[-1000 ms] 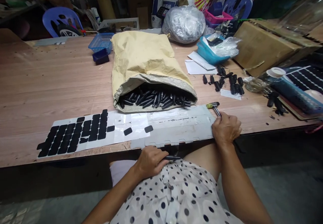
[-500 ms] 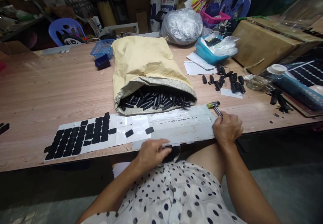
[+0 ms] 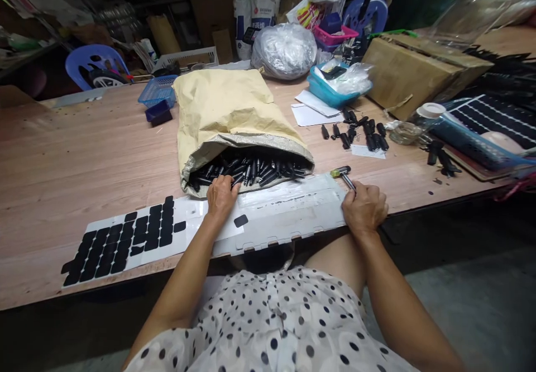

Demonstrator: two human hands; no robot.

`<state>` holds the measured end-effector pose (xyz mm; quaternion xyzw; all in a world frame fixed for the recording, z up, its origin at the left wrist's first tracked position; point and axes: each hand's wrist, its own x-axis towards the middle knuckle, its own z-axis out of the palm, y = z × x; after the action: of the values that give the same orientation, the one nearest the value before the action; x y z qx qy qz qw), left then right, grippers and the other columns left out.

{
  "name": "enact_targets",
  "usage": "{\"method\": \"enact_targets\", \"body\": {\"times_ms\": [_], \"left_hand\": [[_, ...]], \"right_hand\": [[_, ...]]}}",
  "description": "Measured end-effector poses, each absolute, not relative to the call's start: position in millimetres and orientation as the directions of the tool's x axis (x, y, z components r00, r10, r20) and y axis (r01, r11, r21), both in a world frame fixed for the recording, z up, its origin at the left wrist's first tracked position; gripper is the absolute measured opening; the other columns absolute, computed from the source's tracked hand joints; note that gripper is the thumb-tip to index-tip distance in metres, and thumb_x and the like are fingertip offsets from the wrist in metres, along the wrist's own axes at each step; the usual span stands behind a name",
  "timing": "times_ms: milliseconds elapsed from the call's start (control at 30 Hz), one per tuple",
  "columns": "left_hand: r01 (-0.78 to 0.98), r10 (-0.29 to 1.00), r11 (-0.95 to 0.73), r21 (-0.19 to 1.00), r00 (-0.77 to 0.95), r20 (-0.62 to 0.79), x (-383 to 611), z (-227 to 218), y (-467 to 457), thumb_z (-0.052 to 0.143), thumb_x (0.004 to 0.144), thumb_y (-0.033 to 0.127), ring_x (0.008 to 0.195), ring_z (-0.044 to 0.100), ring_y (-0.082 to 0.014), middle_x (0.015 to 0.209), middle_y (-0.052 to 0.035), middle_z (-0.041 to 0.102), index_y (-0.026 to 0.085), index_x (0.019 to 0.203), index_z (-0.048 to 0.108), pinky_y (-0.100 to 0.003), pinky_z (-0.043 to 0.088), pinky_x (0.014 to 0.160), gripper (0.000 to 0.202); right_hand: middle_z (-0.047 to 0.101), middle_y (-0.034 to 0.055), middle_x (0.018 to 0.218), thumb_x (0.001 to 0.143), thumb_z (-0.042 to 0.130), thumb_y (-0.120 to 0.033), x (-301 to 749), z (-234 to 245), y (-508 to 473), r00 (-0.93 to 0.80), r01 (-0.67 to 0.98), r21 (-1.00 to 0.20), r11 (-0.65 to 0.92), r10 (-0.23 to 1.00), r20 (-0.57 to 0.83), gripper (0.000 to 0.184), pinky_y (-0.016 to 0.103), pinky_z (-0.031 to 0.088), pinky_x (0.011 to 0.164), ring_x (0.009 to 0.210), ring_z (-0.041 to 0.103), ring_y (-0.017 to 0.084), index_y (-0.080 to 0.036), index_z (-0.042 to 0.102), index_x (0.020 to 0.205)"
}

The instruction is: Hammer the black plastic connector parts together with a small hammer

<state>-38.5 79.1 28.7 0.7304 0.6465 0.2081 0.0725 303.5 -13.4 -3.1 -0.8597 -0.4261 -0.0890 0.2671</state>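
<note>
My left hand (image 3: 221, 194) reaches over the white backing sheet (image 3: 285, 207) to the mouth of the tan paper sack (image 3: 228, 106), its fingers curled among the black plastic parts (image 3: 255, 172) spilling out of it. What the fingers hold, if anything, is hidden. My right hand (image 3: 365, 210) rests closed at the table's front edge, gripping a small tool with a yellow-green and black handle (image 3: 341, 173). A sheet of black rectangular stickers (image 3: 125, 237) lies to the left, and one loose black sticker (image 3: 240, 220) lies beside my left wrist.
More black parts (image 3: 360, 132) lie scattered at the right, near a blue tray (image 3: 330, 90), papers (image 3: 312, 112) and a cardboard box (image 3: 406, 73). A small blue basket (image 3: 157, 90) and a silver plastic bag (image 3: 285, 48) sit behind the sack. A blue chair (image 3: 94, 62) stands beyond the table.
My left hand rose from my lap at the table edge and reached forward to the sack's opening. The right hand stayed put with its tool.
</note>
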Motion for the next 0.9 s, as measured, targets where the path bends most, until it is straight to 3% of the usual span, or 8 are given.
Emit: {"method": "enact_targets", "body": {"times_ms": [133,267,433,567,700,900], "left_hand": [[0.836,0.968,-0.204,0.51,0.096,0.231,-47,35,56,0.065,0.091,0.031,0.09,0.064,-0.0257,0.091,-0.0063,0.07,0.022,0.089,0.07,-0.039,0.052,0.085,0.01],[0.692,0.956,-0.288,0.662,0.247,0.158,-31,33,28,0.07,0.088,0.028,0.085,0.062,-0.0208,0.091,-0.0025,0.07,0.023,0.091,0.072,-0.035,0.053,0.082,0.007],[0.637,0.94,-0.293,0.713,0.326,0.096,-8,23,16,0.074,0.085,0.023,0.09,0.063,-0.0213,0.092,-0.0023,0.07,0.023,0.091,0.073,-0.037,0.052,0.086,0.006],[0.643,0.946,-0.264,0.719,0.317,0.063,-5,21,18,0.078,0.081,0.021,0.093,0.063,-0.0224,0.093,-0.0026,0.069,0.023,0.093,0.075,-0.038,0.052,0.087,0.012],[0.643,0.943,-0.267,0.718,0.329,0.055,-4,20,20,0.078,0.081,0.022,0.094,0.062,-0.0236,0.088,-0.002,0.069,0.025,0.092,0.078,-0.04,0.051,0.09,0.011],[0.648,0.951,-0.233,0.726,0.309,0.029,0,21,20,0.08,0.078,0.023,0.094,0.062,-0.0236,0.087,-0.0012,0.069,0.026,0.09,0.079,-0.04,0.051,0.091,0.012]], "right_hand": [[0.061,0.0163,0.103,0.09,0.051,-0.023,302,-5,-13,0.621,0.784,-0.358,-0.508,0.664,0.417,0.035,0.037,0.031,0.071,0.094,0.051,0.029,-0.015,0.075,0.115],[0.06,0.0165,0.1,0.088,0.053,-0.024,311,-8,-12,0.608,0.794,-0.34,-0.505,0.674,0.419,0.033,0.038,0.035,0.072,0.093,0.052,0.03,-0.015,0.075,0.11],[0.06,0.0156,0.095,0.088,0.048,-0.024,320,1,-17,0.604,0.787,-0.416,-0.454,0.704,0.374,0.031,0.043,0.043,0.079,0.093,0.054,0.031,-0.016,0.073,0.103],[0.064,0.0141,0.104,0.095,0.044,-0.032,292,22,-37,0.524,0.787,-0.563,-0.254,0.757,0.391,0.033,0.043,0.049,0.088,0.098,0.06,0.028,-0.018,0.066,0.114],[0.07,0.0078,0.099,0.1,0.042,-0.041,244,33,-63,0.356,0.674,-0.736,-0.059,0.899,0.254,0.038,0.038,0.055,0.082,0.086,0.065,0.022,-0.021,0.063,0.126],[0.075,0.0092,0.112,0.102,0.043,-0.037,199,25,-79,0.05,0.618,-0.768,0.167,0.967,0.25,0.045,0.039,0.059,0.092,0.102,0.07,0.022,-0.025,0.063,0.14]]}}
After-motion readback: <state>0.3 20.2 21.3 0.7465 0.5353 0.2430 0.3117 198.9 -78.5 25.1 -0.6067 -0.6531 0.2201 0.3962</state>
